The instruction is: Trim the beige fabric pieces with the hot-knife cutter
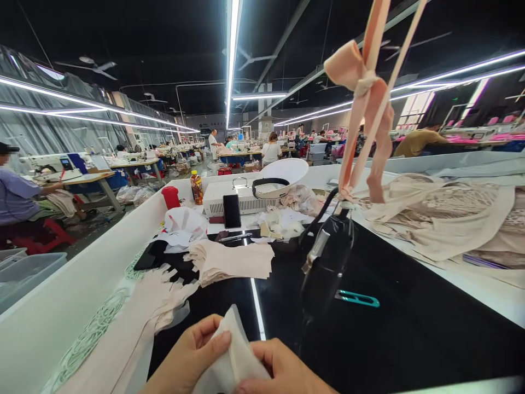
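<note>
Between my two hands is a folded white piece of fabric [237,350], held up near the bottom edge over the glossy black tabletop [394,345]. My left hand [200,347] pinches its upper left side between thumb and fingers. On the other side my right hand [283,369] grips the lower right edge, its fingers partly behind the cloth. Just beyond lies a stack of pale pink fabric pieces [238,260]. To the left, long pale pink strips [131,323] hang over the table's edge.
A teal thread snipper [357,298] lies to the right. Above the table hangs a tool tied with peach fabric strips [361,109]. A black phone [232,211] leans on a white metal box [213,198]. Beige garments [443,213] are piled at right; green cord [92,334] lies left.
</note>
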`<action>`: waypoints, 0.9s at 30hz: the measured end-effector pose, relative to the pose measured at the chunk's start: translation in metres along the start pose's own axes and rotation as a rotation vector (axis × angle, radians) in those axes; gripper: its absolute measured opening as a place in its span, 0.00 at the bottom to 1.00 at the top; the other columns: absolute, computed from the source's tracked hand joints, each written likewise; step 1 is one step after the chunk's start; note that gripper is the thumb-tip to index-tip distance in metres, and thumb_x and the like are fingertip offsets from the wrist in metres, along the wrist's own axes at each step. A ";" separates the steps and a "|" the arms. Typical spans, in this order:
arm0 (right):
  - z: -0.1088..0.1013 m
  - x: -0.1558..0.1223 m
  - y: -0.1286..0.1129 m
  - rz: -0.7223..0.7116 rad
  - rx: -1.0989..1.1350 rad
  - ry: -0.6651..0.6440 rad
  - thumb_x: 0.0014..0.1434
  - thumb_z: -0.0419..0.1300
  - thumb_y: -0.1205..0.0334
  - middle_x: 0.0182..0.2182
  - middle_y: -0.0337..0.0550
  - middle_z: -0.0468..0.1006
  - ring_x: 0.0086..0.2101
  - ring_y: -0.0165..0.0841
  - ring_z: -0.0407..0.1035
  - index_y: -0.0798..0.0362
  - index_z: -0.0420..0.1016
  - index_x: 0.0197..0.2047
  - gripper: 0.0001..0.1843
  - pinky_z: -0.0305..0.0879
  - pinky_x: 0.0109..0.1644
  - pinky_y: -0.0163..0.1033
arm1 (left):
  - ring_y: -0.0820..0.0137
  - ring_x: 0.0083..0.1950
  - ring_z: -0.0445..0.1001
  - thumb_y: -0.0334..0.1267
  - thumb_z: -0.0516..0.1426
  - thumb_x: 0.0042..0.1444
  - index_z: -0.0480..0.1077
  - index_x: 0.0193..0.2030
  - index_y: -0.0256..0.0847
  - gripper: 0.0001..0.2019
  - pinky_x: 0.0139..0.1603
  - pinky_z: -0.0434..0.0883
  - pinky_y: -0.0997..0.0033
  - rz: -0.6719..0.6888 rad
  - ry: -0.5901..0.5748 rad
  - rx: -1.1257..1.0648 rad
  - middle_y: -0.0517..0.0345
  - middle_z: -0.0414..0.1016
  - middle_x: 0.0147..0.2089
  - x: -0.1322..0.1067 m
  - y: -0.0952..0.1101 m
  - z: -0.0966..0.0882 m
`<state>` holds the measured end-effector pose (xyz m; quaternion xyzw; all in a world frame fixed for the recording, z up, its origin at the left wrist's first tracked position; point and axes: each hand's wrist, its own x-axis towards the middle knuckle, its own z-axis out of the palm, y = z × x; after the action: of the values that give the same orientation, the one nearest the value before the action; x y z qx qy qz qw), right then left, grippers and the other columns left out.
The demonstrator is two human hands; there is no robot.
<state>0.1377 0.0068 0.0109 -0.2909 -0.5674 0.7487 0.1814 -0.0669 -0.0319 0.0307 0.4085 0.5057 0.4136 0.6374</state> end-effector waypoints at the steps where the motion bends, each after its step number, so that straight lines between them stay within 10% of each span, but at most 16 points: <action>1: 0.000 -0.002 0.000 0.026 -0.046 0.016 0.45 0.79 0.48 0.25 0.32 0.70 0.28 0.27 0.61 0.56 0.84 0.36 0.23 0.56 0.31 0.31 | 0.73 0.31 0.62 0.66 0.70 0.49 0.72 0.36 0.40 0.29 0.31 0.59 0.76 0.012 0.005 0.051 0.64 0.67 0.30 0.001 0.000 -0.001; 8: 0.002 -0.006 0.001 0.097 -0.185 0.061 0.46 0.76 0.50 0.22 0.31 0.61 0.26 0.26 0.55 0.53 0.72 0.24 0.20 0.51 0.29 0.32 | 0.71 0.31 0.59 0.74 0.60 0.55 0.72 0.33 0.40 0.32 0.33 0.59 0.73 0.112 0.042 0.407 0.64 0.64 0.29 0.012 -0.001 -0.012; 16: -0.001 -0.016 -0.002 0.071 -0.367 0.028 0.53 0.68 0.57 0.21 0.31 0.56 0.25 0.26 0.51 0.51 0.59 0.21 0.21 0.44 0.25 0.34 | 0.66 0.35 0.71 0.56 0.52 0.65 0.75 0.34 0.40 0.22 0.37 0.66 0.70 0.251 0.028 0.698 0.58 0.74 0.33 0.023 0.005 0.000; 24: -0.026 -0.041 -0.005 0.078 -0.929 0.321 0.61 0.60 0.60 0.28 0.36 0.75 0.30 0.35 0.68 0.48 0.72 0.37 0.02 0.56 0.33 0.37 | 0.54 0.56 0.73 0.37 0.56 0.66 0.77 0.55 0.45 0.14 0.62 0.65 0.52 0.487 0.111 0.966 0.51 0.78 0.54 0.039 0.001 0.014; 27: -0.034 -0.049 0.002 0.062 -0.918 0.339 0.62 0.60 0.60 0.33 0.39 0.81 0.34 0.39 0.75 0.43 0.75 0.53 0.16 0.62 0.39 0.38 | 0.56 0.55 0.74 0.31 0.54 0.70 0.75 0.55 0.44 0.12 0.58 0.70 0.54 0.672 0.025 1.219 0.52 0.78 0.54 0.031 -0.012 0.022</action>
<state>0.1973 0.0024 0.0142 -0.4753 -0.7924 0.3686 0.1020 -0.0396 -0.0091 0.0130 0.8231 0.5011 0.2356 0.1260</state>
